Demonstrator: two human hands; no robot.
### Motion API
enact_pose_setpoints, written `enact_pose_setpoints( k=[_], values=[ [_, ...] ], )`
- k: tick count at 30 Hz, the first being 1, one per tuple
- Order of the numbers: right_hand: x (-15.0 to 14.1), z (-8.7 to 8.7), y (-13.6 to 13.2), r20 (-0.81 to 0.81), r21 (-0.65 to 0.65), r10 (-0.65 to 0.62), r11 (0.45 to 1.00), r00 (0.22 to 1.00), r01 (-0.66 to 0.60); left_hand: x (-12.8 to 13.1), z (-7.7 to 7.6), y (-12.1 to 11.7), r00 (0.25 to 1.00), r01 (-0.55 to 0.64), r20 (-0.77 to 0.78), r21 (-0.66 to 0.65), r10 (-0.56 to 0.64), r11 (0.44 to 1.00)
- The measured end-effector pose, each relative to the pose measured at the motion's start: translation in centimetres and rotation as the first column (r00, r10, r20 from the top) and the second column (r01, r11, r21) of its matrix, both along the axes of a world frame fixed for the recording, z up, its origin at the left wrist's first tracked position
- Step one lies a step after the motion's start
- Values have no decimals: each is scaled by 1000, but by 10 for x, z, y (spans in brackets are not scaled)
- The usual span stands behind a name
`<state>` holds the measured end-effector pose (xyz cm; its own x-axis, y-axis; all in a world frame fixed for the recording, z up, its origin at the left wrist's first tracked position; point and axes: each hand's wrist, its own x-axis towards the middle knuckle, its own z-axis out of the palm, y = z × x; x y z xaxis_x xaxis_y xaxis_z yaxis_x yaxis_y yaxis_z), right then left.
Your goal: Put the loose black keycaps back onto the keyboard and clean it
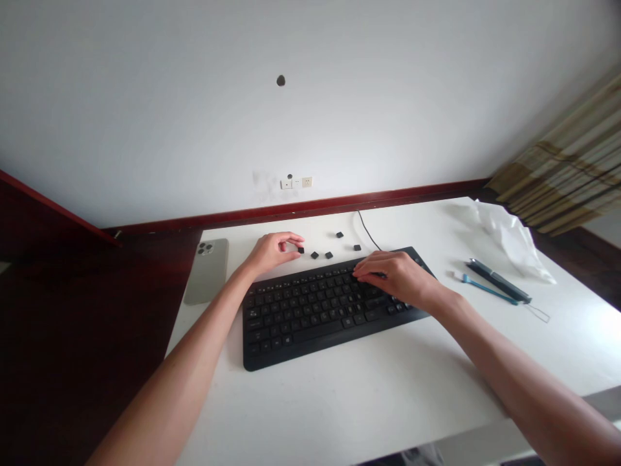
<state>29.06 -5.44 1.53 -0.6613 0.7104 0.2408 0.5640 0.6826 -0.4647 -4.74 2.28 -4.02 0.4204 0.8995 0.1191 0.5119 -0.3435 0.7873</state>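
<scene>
Keyboard (313,314) Aslant, Loose Caps (328,255) Past Its Far Edge

On my remote feed, the black keyboard lies flat on a white desk (310,401); I take its middle as the clock's hub. Over its two o'clock portion, the right hand (395,272) rests with fingers bunched together, tips down at the back rows; what they press or pinch, if anything, is hidden from me. Just past the far edge, at half past ten, the left hand (272,252) curves thumb toward fingers about a small black cap (301,250); I cannot tell whether it is firmly pinched. Good handling, I judge, means taking so small a piece by opposite sides, level and lightly, while the right hand steadies the board without leaning on neighboring keys.

The keyboard's long axis runs from half past eight to half past two. Its space-bar side faces the wearer, toward half past five; its back edge looks toward half past eleven. Four more caps lie apart between eleven and one, near a thin cable (367,230).

A phone (208,275) lies camera side up at half past nine. Just short of three, I see a dark pen-like tool (499,280) beside a blue-handled tool (490,289), with a crumpled plastic bag (509,236) beyond. Farthest off, sockets (297,183) sit low on the wall (194,97), just short of twelve.
</scene>
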Motion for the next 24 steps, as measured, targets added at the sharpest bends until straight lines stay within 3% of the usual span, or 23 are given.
enact_pose_setpoints(
  k=[6,24],
  values=[
    [0,0,-5,78,38,2,999,997,-5,0,2,-1,1000,-10,-6,-1,10,1000],
    [6,-2,0,42,-2,-13,1000,999,13,2,5,-3,1000,-12,-13,6,12,1000]
  ],
)
